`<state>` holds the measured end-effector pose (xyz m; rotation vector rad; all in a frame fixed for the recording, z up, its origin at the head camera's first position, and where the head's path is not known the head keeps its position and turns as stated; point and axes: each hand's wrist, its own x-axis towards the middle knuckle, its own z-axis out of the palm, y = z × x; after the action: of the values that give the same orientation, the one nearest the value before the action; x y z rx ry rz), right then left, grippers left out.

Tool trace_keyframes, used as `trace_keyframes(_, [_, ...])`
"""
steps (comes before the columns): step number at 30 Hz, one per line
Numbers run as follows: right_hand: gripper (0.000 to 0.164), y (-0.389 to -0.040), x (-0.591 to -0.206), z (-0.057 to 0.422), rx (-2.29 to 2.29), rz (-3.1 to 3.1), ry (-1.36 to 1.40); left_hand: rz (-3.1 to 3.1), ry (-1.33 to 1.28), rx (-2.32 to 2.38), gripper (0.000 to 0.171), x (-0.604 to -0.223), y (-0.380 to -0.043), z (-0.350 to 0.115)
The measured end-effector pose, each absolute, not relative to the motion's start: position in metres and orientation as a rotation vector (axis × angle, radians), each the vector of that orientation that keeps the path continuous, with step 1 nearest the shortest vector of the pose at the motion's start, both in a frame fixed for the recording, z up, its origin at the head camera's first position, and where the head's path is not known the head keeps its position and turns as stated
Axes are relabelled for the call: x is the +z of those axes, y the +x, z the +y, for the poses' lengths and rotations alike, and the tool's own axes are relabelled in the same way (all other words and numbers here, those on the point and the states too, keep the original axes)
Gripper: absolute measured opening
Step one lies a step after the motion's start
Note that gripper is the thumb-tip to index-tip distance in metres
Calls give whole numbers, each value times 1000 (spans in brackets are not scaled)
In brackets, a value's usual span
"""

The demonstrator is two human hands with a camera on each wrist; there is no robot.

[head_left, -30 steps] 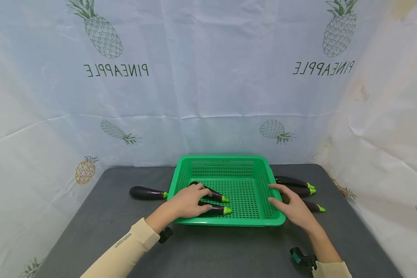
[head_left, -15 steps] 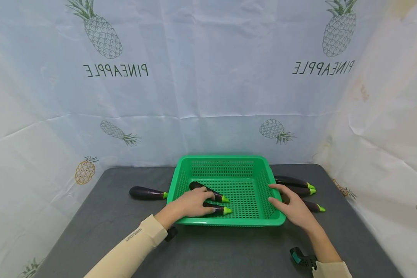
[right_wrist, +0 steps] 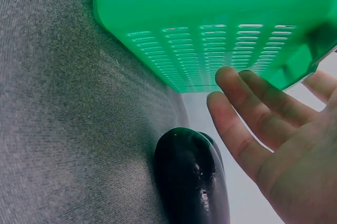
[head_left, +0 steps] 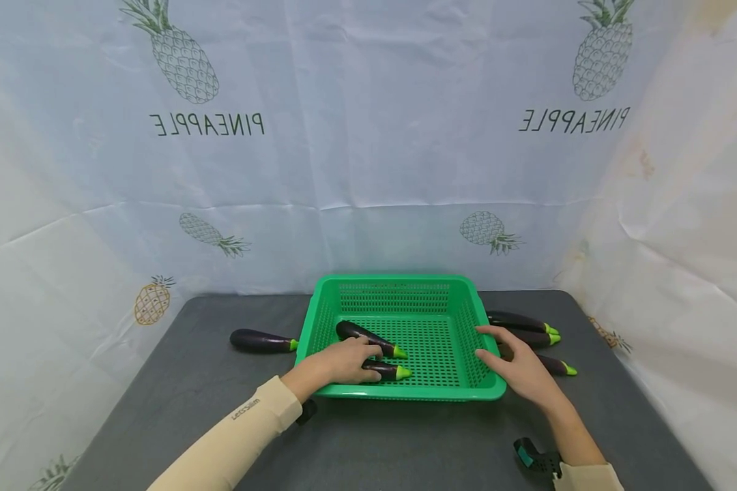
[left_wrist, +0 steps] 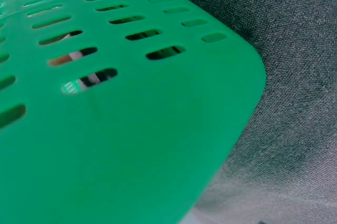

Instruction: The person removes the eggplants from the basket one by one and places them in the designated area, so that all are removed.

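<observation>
A green plastic basket point(head_left: 405, 393) stands on the dark table. Two dark eggplants with green stem ends lie inside it, a rear eggplant point(head_left: 357, 330) and a front eggplant point(head_left: 383, 369). My left hand point(head_left: 342, 363) reaches over the basket's left side and holds the front eggplant's body, thumb on the near side. Its palm hides part of that eggplant. At the basket's right rim, my right hand point(head_left: 522, 368) grips the edge with thumb and a finger over it. In the right wrist view, more right-hand fingers point(right_wrist: 247, 118) extend along the outside wall.
One eggplant point(head_left: 261, 341) lies left of the basket, its stem end beside the wall. Several more, including a back eggplant point(head_left: 516, 320) and a near eggplant point(head_left: 553, 365), lie to the right, partly behind my right hand. A pineapple-print cloth point(head_left: 368, 164) hangs behind the table.
My left hand has shifted right along the front eggplant, uncovering more of the rear one. The basket, both eggplants in it and my right hand stay in place.
</observation>
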<state>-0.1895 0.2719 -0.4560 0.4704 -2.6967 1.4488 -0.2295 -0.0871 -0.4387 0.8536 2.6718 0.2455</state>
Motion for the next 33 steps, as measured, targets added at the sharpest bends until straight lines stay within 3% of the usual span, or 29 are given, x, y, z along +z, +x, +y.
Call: trace_keyframes(33, [51, -189, -457, 272, 1440, -2697, 474, 2768, 940, 468, 34, -400, -217, -107])
